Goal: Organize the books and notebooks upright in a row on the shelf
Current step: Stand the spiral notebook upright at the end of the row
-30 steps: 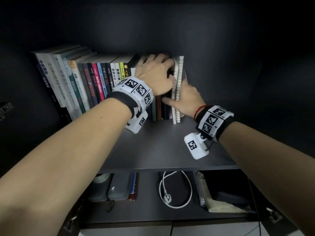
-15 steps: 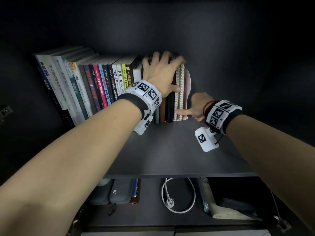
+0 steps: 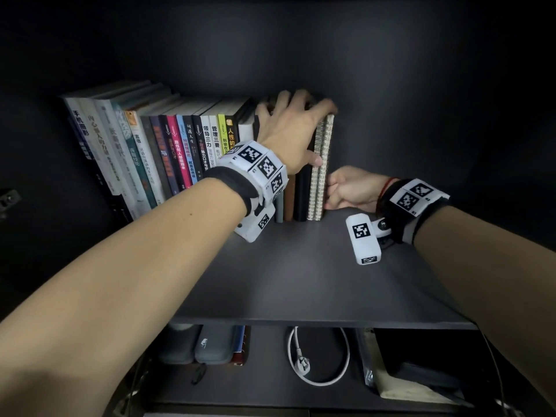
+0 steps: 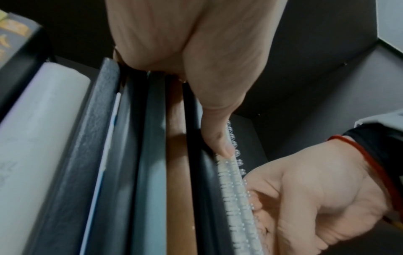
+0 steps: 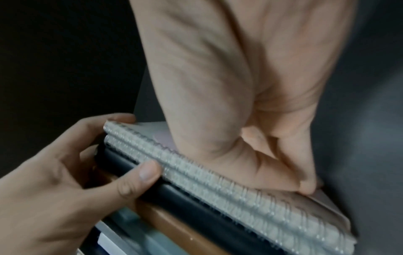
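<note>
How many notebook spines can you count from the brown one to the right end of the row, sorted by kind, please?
brown spine: 1
black spine: 1
spiral-bound spines: 2
Total: 4

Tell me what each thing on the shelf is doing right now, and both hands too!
row of books: standing, spines out, leaning a little.
spiral notebooks: two, upright at the row's right end.
black notebook: upright, next to the spirals.
left hand: gripping the notebooks' tops, thumb on a spiral.
right hand: fingers curled, pressing the outer notebook's side.
shelf: holding the row.
white cable: looped on the lower shelf.
</note>
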Available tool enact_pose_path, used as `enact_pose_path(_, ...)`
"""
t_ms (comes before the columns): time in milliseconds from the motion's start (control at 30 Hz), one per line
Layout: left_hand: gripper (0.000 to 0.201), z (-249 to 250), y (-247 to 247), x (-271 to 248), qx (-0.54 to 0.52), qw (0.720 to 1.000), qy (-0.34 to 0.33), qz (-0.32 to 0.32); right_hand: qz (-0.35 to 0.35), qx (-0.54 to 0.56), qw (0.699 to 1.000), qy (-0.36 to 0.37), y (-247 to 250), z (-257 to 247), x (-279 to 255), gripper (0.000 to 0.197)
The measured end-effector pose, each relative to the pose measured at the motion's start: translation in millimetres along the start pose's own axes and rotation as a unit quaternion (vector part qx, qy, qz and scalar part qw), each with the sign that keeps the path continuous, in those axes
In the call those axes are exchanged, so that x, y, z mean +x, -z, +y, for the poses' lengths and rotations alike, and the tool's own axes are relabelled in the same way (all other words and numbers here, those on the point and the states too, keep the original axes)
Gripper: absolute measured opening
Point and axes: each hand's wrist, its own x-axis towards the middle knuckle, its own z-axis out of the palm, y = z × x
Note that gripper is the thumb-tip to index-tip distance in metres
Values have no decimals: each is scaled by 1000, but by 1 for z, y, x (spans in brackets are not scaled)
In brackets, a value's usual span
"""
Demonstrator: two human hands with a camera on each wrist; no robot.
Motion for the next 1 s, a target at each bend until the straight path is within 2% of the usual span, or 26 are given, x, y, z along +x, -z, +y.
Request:
enact_pose_path(100, 84, -3, 1, 3, 3, 1000, 0, -13, -36, 21, 999, -3, 7, 5, -2, 33)
enact_pose_path(167, 91, -3, 0, 5, 25, 1000, -2, -19, -24, -2, 1000, -3, 8, 7, 0, 12)
enact_pose_path(233, 96, -1, -2, 5, 58, 998, -1, -9, -15, -77, 997, 3, 10, 9, 9, 65)
enact_pose_path(267, 97, 0, -4, 5, 69, 998, 1, 1, -3, -92, 996, 4, 9, 7, 9, 67)
enact_pose_path(300, 96, 1, -6, 5, 74, 997, 5, 11, 24, -112, 993, 10, 8, 7, 9, 58)
enact_pose_path(400, 96, 3, -10, 3, 76, 997, 15, 28, 71, -159, 984, 30, 8, 6, 9, 55)
enact_pose_path(500, 100, 0, -9, 2, 70, 997, 8, 27, 60, -168, 983, 55, 12, 15, 15, 46)
enact_pose_path(533, 105, -2, -9, 1, 75, 997, -1, 21, 57, -154, 984, 69, 11, 14, 14, 53)
enact_pose_path(600, 116, -7, -8, 0, 94, 995, -22, 12, 70, -115, 985, 108, 5, 6, 16, 109)
enact_pose_path(633, 119, -10, -8, -1, 101, 994, -27, 14, 75, -95, 986, 117, 0, 3, 17, 130)
enact_pose_path(667, 120, -12, -9, -3, 106, 994, -28, 20, 82, -86, 986, 115, -4, -1, 17, 143)
enact_pose_path(800, 121, -12, -13, -4, 102, 993, -33, 41, 97, -77, 985, 120, -8, -3, 20, 155)
enact_pose_path(933, 133, -20, -21, -13, 104, 991, -27, 82, 90, -52, 985, 134, -11, -8, 13, 166)
enact_pose_path(1000, 139, -25, -28, -20, 100, 989, 8, 107, 137, -36, 981, 132, -12, -14, 8, 165)
